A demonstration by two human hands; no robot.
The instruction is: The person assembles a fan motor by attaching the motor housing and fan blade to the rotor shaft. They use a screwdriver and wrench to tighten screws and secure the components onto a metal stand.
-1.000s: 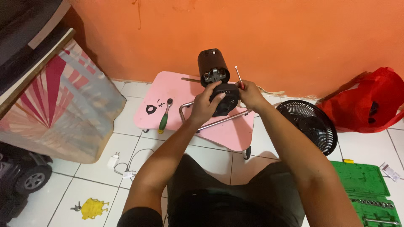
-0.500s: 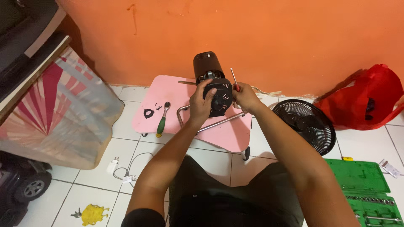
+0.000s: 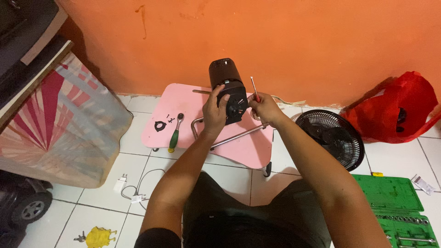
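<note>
A: Head view: what sits between the hands?
B: Black fan motor (image 3: pixel 226 82) above a pink table (image 3: pixel 183 106). Left hand (image 3: pixel 214 111) presses its vented cover (image 3: pixel 237 104) on; right hand (image 3: pixel 263 108) grips a screwdriver (image 3: pixel 254 88).
A: Finished?
B: Seemingly not: screws (image 3: pixel 171 120), ratchet (image 3: pixel 175 132) and fan grille (image 3: pixel 330 138) lie loose.

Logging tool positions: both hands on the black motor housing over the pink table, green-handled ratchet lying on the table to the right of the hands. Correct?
Not quite. In the head view the green-handled ratchet lies on the pink table to the left of the hands, not the right. The rest holds: left hand and right hand are both on the black motor housing.
</note>
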